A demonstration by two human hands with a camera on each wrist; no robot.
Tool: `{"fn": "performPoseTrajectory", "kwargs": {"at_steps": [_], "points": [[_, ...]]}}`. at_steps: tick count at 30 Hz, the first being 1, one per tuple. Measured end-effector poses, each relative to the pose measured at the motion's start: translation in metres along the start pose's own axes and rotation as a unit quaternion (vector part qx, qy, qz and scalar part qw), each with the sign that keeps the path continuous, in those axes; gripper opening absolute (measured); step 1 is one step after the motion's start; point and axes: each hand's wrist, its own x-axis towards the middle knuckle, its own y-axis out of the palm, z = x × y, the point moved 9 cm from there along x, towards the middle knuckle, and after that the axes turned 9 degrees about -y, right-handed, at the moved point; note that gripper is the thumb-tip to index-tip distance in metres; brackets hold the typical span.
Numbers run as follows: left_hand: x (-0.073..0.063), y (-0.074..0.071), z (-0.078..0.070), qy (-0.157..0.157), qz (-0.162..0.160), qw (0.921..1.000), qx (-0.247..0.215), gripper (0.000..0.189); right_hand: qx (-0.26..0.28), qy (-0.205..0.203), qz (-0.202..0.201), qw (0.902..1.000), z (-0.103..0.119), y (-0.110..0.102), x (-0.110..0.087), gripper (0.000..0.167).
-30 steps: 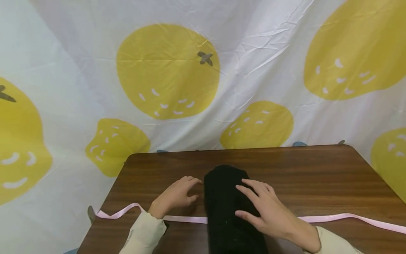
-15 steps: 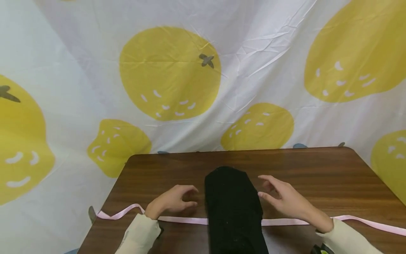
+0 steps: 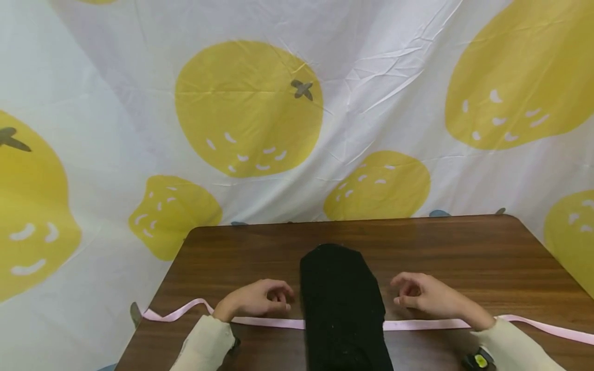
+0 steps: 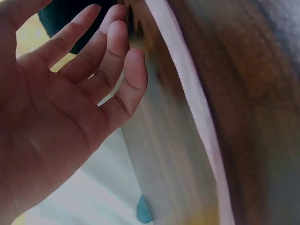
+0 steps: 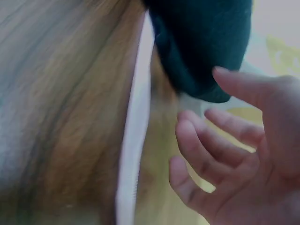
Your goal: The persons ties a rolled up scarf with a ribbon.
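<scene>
A long black folded cloth [image 3: 341,304] lies lengthwise on the table, its near end cut off by the head view's lower edge. Beneath it a pink ribbon [image 3: 271,323] runs crosswise, coming out on both sides. My left hand [image 3: 255,299] hovers just left of the cloth, fingers loosely bent and holding nothing. On the other side my right hand [image 3: 433,296] is held apart from the cloth, also with relaxed fingers and nothing in them. Both wrist views show the ribbon [image 4: 190,89] passing beside the hands without contact.
The brown wooden table [image 3: 464,252] has rounded far corners. Behind it hangs a white curtain [image 3: 371,31] printed with yellow fruit. The ribbon's left end reaches the table's left edge, and its right part runs out of the head view.
My right hand has lifted off the cloth and moved right, to beside it. My left hand has shifted slightly lower, its fingers bending more. Cloth and ribbon stay in place.
</scene>
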Motion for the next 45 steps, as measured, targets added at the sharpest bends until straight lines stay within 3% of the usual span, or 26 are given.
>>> {"fn": "performPoseTrajectory", "kwargs": {"at_steps": [5,11,18,26,37,45], "points": [[0.000,0.006,0.001,0.006,0.013,0.9999,-0.004,0.027,0.064,-0.032,0.058,0.9957,-0.009,0.015,0.000,0.029],[0.003,0.014,0.004,0.004,0.036,0.9993,0.014,0.023,0.104,-0.036,0.077,0.9909,-0.012,0.021,0.000,0.025],[0.005,0.018,0.005,-0.008,0.039,0.9986,0.035,0.024,0.059,-0.014,0.076,0.9953,-0.016,0.026,-0.002,0.030],[0.006,0.017,0.000,0.005,0.003,0.9989,0.047,0.023,-0.001,-0.005,0.045,0.9990,-0.011,0.025,0.001,0.029],[0.011,0.016,-0.004,0.026,-0.027,0.9967,0.072,0.017,-0.001,0.007,0.044,0.9990,-0.012,0.025,0.002,0.019],[0.009,0.016,-0.004,0.022,-0.035,0.9961,0.078,0.015,-0.020,-0.015,0.053,0.9983,-0.007,0.027,0.001,0.014]]}}
